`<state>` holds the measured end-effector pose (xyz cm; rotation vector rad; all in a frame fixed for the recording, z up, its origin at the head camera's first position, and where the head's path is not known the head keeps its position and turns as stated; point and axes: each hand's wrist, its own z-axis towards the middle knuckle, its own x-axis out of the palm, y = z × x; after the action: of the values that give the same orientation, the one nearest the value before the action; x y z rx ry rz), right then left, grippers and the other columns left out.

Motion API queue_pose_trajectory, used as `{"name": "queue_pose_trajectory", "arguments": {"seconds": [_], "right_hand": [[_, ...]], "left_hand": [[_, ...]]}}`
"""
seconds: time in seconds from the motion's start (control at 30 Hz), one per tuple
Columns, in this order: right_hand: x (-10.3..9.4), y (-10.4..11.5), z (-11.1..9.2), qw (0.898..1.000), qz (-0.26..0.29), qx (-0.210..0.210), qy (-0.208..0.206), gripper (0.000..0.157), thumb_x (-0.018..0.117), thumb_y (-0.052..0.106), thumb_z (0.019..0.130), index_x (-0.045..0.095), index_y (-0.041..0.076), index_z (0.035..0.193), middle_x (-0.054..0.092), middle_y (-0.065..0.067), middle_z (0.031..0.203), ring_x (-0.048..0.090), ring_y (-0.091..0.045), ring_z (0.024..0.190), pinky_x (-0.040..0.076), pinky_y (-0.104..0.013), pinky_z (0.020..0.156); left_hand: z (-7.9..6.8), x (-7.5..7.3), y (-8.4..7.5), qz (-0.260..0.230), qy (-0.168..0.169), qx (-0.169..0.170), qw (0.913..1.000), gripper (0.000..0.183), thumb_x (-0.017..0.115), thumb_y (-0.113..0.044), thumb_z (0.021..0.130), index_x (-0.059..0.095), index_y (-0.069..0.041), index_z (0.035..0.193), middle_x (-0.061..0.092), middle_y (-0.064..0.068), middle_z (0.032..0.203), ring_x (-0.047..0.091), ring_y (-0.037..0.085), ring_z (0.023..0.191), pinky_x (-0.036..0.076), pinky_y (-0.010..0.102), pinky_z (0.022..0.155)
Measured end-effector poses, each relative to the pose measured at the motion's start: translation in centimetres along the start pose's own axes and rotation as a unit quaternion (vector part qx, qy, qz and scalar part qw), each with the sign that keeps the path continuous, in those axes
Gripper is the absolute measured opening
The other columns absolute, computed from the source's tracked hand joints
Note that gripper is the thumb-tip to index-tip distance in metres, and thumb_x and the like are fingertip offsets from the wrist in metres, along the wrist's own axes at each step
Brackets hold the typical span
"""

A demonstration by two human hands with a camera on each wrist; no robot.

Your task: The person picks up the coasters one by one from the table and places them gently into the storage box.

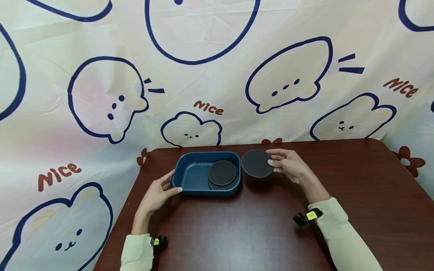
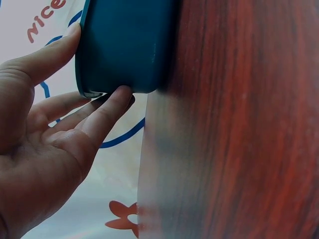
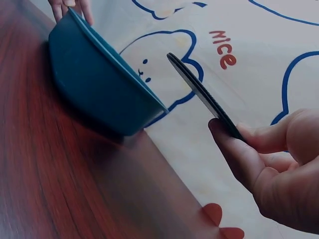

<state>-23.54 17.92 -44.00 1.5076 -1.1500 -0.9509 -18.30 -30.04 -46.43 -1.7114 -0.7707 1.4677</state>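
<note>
A dark blue rectangular basin (image 1: 191, 177) stands near the table's far edge. My left hand (image 1: 158, 192) holds its left end, the thumb at the near rim and the fingers around the left side; the left wrist view shows the fingertips against the basin's wall (image 2: 124, 50). Inside, toward the right, one black round coaster (image 1: 222, 173) overlaps another beneath it. To the right of the basin, my right hand (image 1: 288, 164) pinches a third black coaster (image 1: 257, 163) by its right edge, thumb on one face. The right wrist view shows this thin disc (image 3: 199, 92) edge-on, raised and tilted.
The brown wooden table (image 1: 271, 226) reaches back to a cloth backdrop (image 1: 234, 94) printed with cartoon bears. Black wrist cameras are strapped over both light sleeves (image 1: 342, 233).
</note>
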Motion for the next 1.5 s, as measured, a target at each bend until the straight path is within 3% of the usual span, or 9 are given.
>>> {"name": "queue_pose_trajectory", "arguments": {"seconds": [0.27, 0.57, 1.0, 1.27, 1.5], "right_hand": [[2.0, 0.4, 1.3, 1.000, 0.013, -0.003, 0.003, 0.056, 0.062, 0.003, 0.107, 0.046, -0.001, 0.160, 0.060, -0.024, 0.146, 0.075, -0.005, 0.088, 0.063, -0.021, 0.081], [3.9, 0.5, 2.3, 1.000, 0.020, -0.012, 0.017, 0.054, 0.062, 0.002, 0.107, 0.047, -0.001, 0.159, 0.059, -0.027, 0.148, 0.076, -0.006, 0.090, 0.063, -0.021, 0.082], [7.3, 0.4, 3.0, 0.999, 0.020, 0.000, 0.026, 0.050, 0.063, 0.000, 0.106, 0.054, 0.003, 0.155, 0.062, -0.024, 0.144, 0.076, -0.011, 0.094, 0.064, -0.024, 0.083], [8.9, 0.6, 3.2, 1.000, -0.009, 0.001, 0.025, 0.048, 0.065, 0.002, 0.105, 0.058, 0.006, 0.152, 0.059, -0.024, 0.150, 0.074, -0.020, 0.109, 0.065, -0.035, 0.093], [10.1, 1.0, 3.4, 0.998, -0.057, -0.021, 0.018, 0.045, 0.067, 0.002, 0.104, 0.061, 0.005, 0.149, 0.059, -0.025, 0.149, 0.071, -0.031, 0.122, 0.064, -0.043, 0.097]], "left_hand": [[0.1, -0.4, 0.0, -0.001, 0.000, -0.007, 1.0000, 0.083, 0.075, -0.017, 0.102, 0.029, -0.009, 0.170, 0.039, 0.024, 0.170, 0.050, 0.043, 0.150, 0.054, 0.052, 0.111], [0.5, -0.5, -0.1, -0.003, 0.002, -0.008, 1.0000, 0.083, 0.076, -0.018, 0.102, 0.029, -0.009, 0.170, 0.039, 0.024, 0.170, 0.050, 0.044, 0.151, 0.054, 0.052, 0.111], [-0.5, -0.1, 0.1, -0.003, 0.004, -0.017, 0.9998, 0.083, 0.075, -0.017, 0.102, 0.029, -0.008, 0.170, 0.039, 0.024, 0.170, 0.051, 0.044, 0.150, 0.055, 0.050, 0.110], [-0.6, 0.0, 0.0, -0.006, 0.006, -0.015, 0.9999, 0.082, 0.075, -0.017, 0.103, 0.029, -0.006, 0.170, 0.039, 0.025, 0.170, 0.050, 0.045, 0.150, 0.056, 0.048, 0.109], [-0.2, 0.0, -0.1, -0.003, 0.001, -0.016, 0.9999, 0.082, 0.075, -0.018, 0.103, 0.029, -0.009, 0.170, 0.039, 0.023, 0.171, 0.049, 0.043, 0.151, 0.053, 0.051, 0.111]]}}
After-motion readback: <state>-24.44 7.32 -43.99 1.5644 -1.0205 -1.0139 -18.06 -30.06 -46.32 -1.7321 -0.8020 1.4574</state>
